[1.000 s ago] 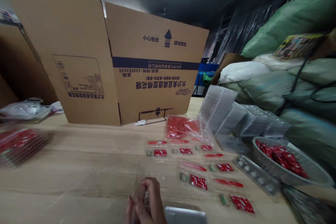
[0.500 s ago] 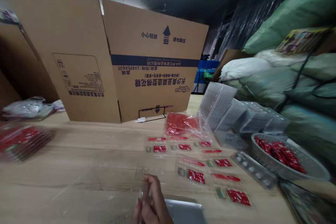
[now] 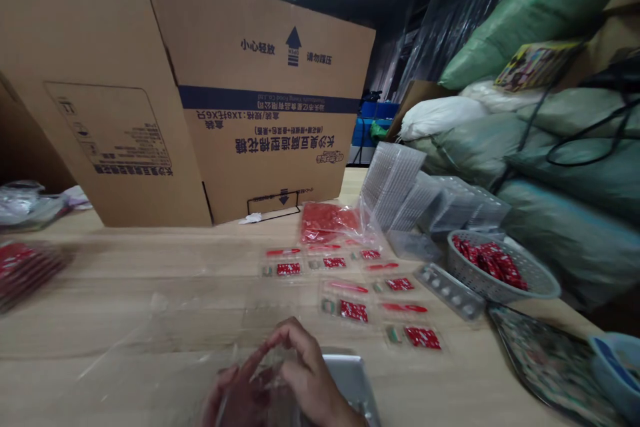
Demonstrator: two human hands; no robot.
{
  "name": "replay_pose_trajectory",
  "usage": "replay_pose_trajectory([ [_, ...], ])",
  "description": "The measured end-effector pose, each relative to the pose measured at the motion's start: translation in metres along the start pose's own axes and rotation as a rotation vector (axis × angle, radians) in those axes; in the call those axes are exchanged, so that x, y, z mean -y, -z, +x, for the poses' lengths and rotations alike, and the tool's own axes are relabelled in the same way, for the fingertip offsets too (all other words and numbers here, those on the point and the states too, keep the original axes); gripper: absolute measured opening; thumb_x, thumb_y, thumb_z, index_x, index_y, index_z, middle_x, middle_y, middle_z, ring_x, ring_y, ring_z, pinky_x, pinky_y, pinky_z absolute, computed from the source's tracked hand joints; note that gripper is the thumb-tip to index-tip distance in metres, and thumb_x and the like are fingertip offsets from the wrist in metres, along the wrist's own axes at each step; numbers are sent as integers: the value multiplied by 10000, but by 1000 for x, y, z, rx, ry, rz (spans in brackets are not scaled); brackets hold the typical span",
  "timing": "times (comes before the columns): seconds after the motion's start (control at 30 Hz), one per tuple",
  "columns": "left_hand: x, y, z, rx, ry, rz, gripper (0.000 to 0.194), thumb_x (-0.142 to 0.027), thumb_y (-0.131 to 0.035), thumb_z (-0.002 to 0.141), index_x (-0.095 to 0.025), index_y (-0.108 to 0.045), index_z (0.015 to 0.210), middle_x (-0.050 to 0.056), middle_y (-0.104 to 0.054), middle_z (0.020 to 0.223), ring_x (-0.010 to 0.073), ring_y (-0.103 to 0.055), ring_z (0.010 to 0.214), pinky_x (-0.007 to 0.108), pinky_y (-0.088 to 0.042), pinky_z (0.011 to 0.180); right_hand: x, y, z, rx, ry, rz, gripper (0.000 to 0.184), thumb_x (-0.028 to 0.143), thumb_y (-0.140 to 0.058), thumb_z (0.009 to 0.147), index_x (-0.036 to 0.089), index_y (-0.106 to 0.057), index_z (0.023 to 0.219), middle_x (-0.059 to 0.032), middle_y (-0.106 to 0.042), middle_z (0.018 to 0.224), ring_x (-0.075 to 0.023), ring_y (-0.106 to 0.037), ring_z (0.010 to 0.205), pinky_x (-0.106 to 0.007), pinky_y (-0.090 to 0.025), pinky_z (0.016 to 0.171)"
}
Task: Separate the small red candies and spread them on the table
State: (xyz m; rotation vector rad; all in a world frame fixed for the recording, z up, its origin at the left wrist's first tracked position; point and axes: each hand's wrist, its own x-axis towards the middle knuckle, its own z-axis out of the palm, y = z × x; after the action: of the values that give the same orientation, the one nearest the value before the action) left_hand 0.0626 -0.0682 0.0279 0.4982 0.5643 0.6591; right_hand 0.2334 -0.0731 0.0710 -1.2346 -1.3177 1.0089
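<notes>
The left hand and right hand are curled closed around a clear plastic piece, gripping it between them over the table. A metal plate lies just beside the right hand. Clear trays with red sachets lie ahead; a grey basket stands farther right.

Two hands — one clear plastic tray — one mesh basket
</notes>
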Motion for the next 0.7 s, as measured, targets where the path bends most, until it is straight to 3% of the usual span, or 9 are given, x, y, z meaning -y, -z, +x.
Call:
replay_pose_trajectory([
  [0.1,-10,23,-12,-91,30,-37,541,-491,-705,713,-332,-602,1220,73,-656,1251,309,-588,1132,428,-438,894,-19,4,22,-121,-112,-21,91,171,-384,588,215,-459,614,35,-436,576,-156,-482,614,-244,-384,591],
  [0.2,-23,46,-25,-165,99,-81,664,-650,-692,578,-308,-663,1147,82,-661,1261,363,-475,1270,439,-387,949,-34,-1,44,-182,-168,-88,89,166,-378,643,225,-411,585,38,-415,564,-156,-473,608,-247,-371,588],
  [0.3,-42,58,-35,-232,59,-65,672,-647,-672,572,-268,-666,1127,92,-668,1249,353,-398,1333,437,-369,987,-39,-10,60,-205,-195,-178,128,183,-384,744,229,-413,628,25,-466,628,-166,-500,671,-262,-377,641],
  [0.5,-75,53,-45,-362,-76,241,745,-618,-661,627,-306,-539,1292,35,-626,1316,362,-413,1300,399,-456,851,-34,-18,81,-172,-259,-388,303,377,-377,928,228,-456,677,-12,-530,671,-197,-542,689,-301,-383,663],
  [0.6,-71,46,-41,-395,-44,315,640,-571,-673,663,-339,-572,1252,31,-654,1276,387,-443,1261,421,-479,778,-30,-18,82,-144,-271,-469,368,429,-361,957,198,-532,728,-64,-586,740,-221,-579,717,-326,-410,678],
  [0.7,-56,42,-35,-289,61,361,480,-467,-709,701,-326,-652,1156,35,-642,1294,398,-497,1210,426,-494,757,-24,-8,64,-102,-224,-521,313,383,-419,944,171,-595,796,-105,-622,855,-241,-603,812,-348,-436,754],
])
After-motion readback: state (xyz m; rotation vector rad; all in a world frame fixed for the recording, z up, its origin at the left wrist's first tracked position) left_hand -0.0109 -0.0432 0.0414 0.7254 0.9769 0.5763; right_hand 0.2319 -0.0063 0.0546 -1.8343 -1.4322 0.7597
